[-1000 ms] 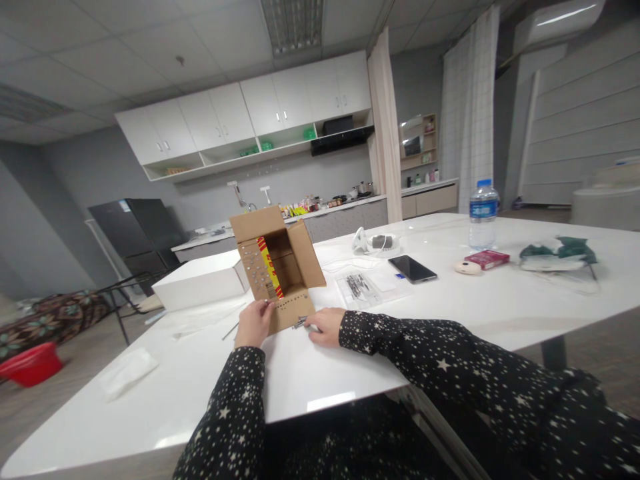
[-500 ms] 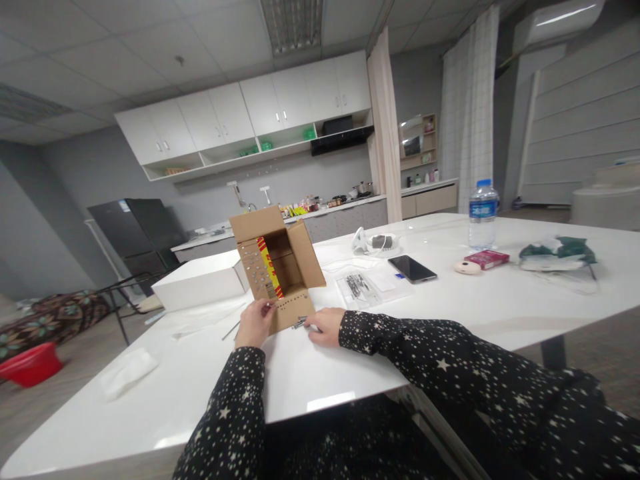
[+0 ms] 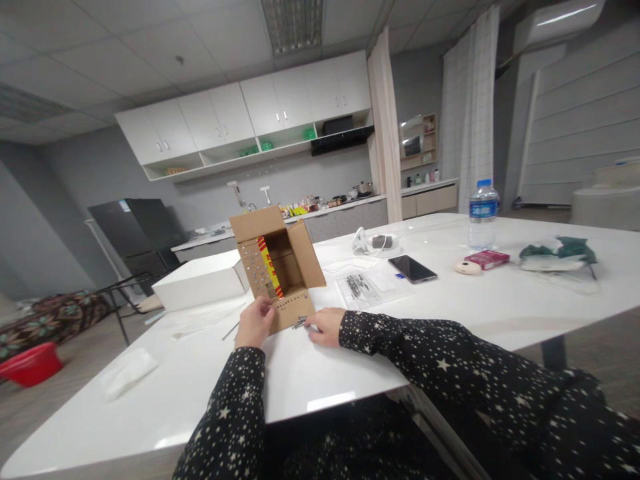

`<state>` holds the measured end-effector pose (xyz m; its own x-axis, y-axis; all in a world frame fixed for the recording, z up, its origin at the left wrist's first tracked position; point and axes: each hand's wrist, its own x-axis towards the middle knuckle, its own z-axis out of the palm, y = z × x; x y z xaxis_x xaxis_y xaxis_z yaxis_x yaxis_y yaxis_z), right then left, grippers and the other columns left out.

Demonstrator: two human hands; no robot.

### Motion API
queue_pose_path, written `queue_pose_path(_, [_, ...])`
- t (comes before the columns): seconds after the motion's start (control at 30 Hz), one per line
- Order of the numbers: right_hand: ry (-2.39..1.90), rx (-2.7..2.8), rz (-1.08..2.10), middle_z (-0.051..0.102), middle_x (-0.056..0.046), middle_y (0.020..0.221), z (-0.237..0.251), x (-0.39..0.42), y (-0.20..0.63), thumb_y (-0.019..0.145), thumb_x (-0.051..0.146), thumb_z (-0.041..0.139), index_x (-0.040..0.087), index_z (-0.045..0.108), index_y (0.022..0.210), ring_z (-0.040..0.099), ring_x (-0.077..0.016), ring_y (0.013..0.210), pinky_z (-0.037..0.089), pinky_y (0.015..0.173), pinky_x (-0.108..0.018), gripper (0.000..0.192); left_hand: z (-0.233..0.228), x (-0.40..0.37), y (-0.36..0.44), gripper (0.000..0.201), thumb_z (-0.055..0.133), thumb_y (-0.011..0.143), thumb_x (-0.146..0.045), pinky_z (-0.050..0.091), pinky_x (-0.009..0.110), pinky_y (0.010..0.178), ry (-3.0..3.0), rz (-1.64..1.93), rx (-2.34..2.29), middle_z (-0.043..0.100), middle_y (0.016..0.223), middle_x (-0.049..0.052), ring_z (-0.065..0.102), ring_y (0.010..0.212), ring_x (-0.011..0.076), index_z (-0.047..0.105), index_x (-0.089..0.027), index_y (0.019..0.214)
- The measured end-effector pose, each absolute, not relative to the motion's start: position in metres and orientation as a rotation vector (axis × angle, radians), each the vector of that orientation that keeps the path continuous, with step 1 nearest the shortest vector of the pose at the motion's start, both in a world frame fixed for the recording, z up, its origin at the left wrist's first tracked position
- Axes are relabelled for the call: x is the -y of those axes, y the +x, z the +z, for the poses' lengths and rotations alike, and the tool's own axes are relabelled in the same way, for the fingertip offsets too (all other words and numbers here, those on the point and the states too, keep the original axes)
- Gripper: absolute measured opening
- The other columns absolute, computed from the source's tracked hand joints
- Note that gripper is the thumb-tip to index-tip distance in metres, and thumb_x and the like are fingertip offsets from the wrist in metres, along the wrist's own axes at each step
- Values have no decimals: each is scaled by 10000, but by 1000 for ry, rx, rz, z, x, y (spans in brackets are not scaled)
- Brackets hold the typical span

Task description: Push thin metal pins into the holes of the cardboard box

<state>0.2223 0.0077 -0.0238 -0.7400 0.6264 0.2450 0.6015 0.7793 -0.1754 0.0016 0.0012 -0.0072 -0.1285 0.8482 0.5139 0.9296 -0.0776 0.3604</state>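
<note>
An open brown cardboard box [image 3: 280,267] lies on its side on the white table [image 3: 350,373], its flaps dotted with small silver screws and a red-and-yellow strip inside. My left hand [image 3: 254,321] grips the lower front flap at its left corner, fingertips on the flap. My right hand [image 3: 326,325] rests on the table at the flap's right corner, fingers closed on a small metal tool [image 3: 301,323] that touches the flap.
A flat white box [image 3: 200,283] lies left of the cardboard box. A clear bag of small parts [image 3: 357,288], a black phone [image 3: 413,269], a water bottle [image 3: 483,213], a red packet [image 3: 487,259] and a green-and-white bundle [image 3: 557,253] sit to the right. A folded tissue [image 3: 129,372] lies near left.
My left hand's fingers have shifted slightly up along the flap's left corner. The right hand and the box stay where they were.
</note>
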Motion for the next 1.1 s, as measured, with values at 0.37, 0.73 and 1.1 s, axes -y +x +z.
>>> queue_pose_path(0.37, [-972, 2678, 118, 702, -56, 880, -23, -6, 221, 784, 330, 451, 231, 635, 1077, 639, -226, 840, 451, 692, -292, 360, -11, -3, 3, 233, 488, 775, -353, 438, 298, 693, -2095, -867, 1917, 656, 797, 40, 577, 749, 177, 642, -193, 846])
queue_pose_path(0.73, [-958, 2684, 116, 695, -68, 908, -21, -5, 221, 778, 313, 442, 229, 631, 1052, 636, -231, 833, 441, 670, -293, 344, -8, 5, 25, 235, 520, 770, -360, 418, 266, 688, -2415, -736, 1718, 665, 794, 37, 570, 734, 157, 684, -192, 746])
queue_pose_path(1.1, [-978, 2677, 143, 694, -70, 934, -19, -3, 222, 780, 316, 445, 234, 621, 1081, 636, -237, 855, 443, 686, -298, 359, -12, 4, 27, 215, 544, 746, -351, 417, 260, 650, -2487, -737, 1708, 638, 719, 36, 557, 690, 152, 674, -183, 711])
